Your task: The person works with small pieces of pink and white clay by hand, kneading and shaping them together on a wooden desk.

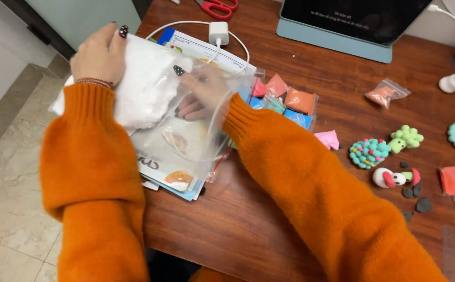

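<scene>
My left hand grips the far left edge of a clear zip bag stuffed with a lump of white clay. My right hand is pushed inside the bag's open mouth, fingers spread against the white lump, seen through the plastic. The bag lies over a stack of printed sheets at the wooden table's left edge. Both arms wear orange knit sleeves.
Small packets of coloured clay lie just right of the bag, with a pink piece. Clay figures and dark bits sit further right. A white charger, red scissors and a tablet are at the back.
</scene>
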